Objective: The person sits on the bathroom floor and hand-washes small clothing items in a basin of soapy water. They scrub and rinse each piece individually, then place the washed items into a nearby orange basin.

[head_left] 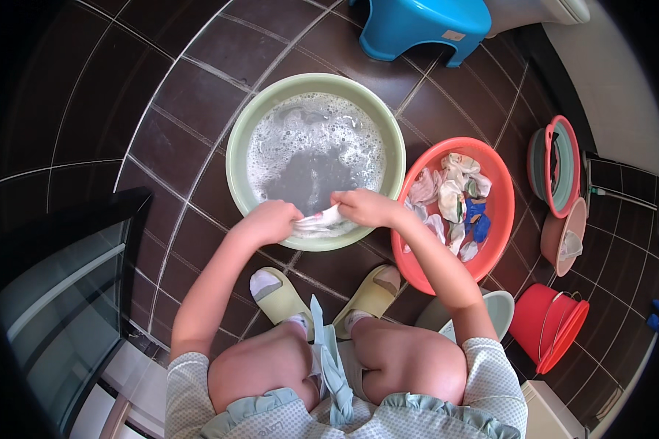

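Note:
A pale green basin (236, 170) of grey, sudsy water stands on the floor in front of my feet. Over its near rim, my left hand (272, 220) and my right hand (364, 208) are both closed on a small wet white cloth (318, 219) with a pinkish patch. It looks like a sock, though its full shape is hidden. The cloth is stretched between my hands, just above the foam. Right of the basin sits an orange-red basin (502, 212) with several damp garments (452, 197) in it, mostly white, one blue.
A blue plastic stool (425, 25) stands beyond the basin. At the right are a red bucket (556, 322), a pink basin (556, 238) and a folded grey-and-pink basin (564, 164). A pale basin (499, 311) lies near my right elbow. A glass-panelled frame (66, 307) is at the left.

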Tool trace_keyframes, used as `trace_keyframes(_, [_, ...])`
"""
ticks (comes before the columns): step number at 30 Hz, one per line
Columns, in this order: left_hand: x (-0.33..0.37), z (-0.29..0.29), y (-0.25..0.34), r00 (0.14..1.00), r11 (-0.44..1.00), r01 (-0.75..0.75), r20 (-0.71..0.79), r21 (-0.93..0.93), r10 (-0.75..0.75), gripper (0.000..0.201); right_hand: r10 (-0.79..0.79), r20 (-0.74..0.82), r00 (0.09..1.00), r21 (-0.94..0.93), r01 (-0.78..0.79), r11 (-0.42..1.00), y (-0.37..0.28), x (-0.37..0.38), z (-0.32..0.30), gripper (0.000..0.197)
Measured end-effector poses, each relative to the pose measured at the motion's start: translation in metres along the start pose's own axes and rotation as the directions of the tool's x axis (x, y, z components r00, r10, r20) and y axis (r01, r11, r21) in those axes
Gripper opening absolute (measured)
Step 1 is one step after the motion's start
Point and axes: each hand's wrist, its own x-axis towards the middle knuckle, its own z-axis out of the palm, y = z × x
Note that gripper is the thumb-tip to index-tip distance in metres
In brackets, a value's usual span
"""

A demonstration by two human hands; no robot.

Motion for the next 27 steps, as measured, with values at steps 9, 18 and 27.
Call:
trace_keyframes(9, [0.013, -0.006, -0.013, 0.978, 0.283, -0.102, -0.148, -0.954, -0.149, 0.032, 0.232, -0.164, 0.959, 0.803, -0.007, 0.596, -0.008, 0.004, -0.026, 0.033])
trace_keyframes(18, [0.058, 0.002, 0.041, 0.735, -0.123, -0.479, -0.319, -0.869, -0.599, 0.025, 0.210, -0.822, 0.530, 0.422, 0.319, 0.849, -0.062, 0.045, 0.022, 0.030])
trace_keyframes(27, [0.057, 0.001, 0.045, 0.681, 0.205, -0.412, -0.449, -0.888, -0.578, 0.036, 0.234, -0.821, 0.521, 0.377, 0.186, 0.907, -0.068, 0.050, 0.011, 0.033])
